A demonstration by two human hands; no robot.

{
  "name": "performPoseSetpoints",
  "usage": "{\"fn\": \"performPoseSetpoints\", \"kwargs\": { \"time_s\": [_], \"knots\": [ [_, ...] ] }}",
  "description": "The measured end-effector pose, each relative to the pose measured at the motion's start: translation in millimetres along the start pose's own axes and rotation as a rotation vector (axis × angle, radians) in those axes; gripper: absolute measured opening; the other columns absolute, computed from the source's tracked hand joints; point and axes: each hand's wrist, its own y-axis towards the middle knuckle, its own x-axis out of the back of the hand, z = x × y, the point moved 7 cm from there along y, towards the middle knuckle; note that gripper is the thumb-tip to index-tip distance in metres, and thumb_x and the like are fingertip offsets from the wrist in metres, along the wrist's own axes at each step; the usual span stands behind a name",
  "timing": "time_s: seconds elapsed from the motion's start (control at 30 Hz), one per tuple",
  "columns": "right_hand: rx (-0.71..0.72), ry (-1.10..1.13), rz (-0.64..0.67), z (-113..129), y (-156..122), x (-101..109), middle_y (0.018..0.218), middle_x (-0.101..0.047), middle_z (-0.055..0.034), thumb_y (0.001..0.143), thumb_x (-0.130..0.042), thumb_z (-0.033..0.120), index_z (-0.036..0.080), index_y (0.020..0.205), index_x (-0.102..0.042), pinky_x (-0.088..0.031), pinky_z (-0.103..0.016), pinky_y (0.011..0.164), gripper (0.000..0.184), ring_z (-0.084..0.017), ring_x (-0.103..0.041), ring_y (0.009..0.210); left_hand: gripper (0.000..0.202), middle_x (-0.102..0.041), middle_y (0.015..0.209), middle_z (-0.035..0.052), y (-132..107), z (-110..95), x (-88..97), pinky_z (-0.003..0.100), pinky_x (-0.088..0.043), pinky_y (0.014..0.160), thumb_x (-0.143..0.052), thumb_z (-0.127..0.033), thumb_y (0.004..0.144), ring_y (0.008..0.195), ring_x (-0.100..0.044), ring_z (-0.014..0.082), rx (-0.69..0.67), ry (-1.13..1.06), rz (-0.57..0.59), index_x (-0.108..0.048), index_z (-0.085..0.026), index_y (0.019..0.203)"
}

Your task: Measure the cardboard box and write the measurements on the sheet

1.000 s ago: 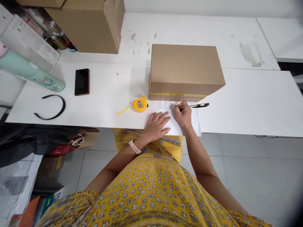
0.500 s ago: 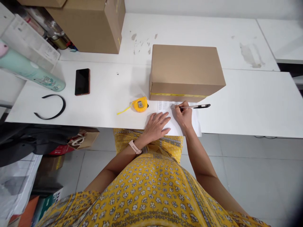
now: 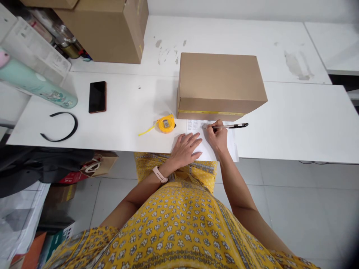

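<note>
Slim black pen (image 3: 230, 126) pinched in right hand (image 3: 216, 137), tip on printed paper sheet (image 3: 209, 149), left hand (image 3: 185, 148) spread flat on sheet, beside matte cardboard box (image 3: 220, 84)

Slim pen (image 3: 230, 126): dark, silver barrel, lies near level, tip pointing left onto sheet (image 3: 206, 151), gripped in right hand (image 3: 217, 139). Sheet: white paper, small printed rows at top, flat on table (image 3: 294, 123), bottom just over front edge, top by box (image 3: 220, 84). Left hand (image 3: 185, 149) flat on its left side.
</note>
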Motion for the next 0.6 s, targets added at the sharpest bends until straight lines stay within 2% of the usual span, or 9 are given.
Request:
{"fn": "performPoseSetpoints", "kwargs": {
  "time_s": [0.6],
  "knots": [
    [-0.004,0.019,-0.006,2.4,-0.4,0.5,0.057,-0.046,0.0081,0.083,-0.060,0.029,0.025,0.073,-0.047,-0.033,-0.028,0.056,0.017,-0.011,-0.041,0.054,0.051,-0.047,0.163,0.0075,-0.1,0.1,-0.2,0.051,-0.029,0.122,-0.049,-0.047,0.105,0.146,-0.041,0.0299,-0.002,0.004,0.005,-0.055,-0.020,0.147]
  ]
}}
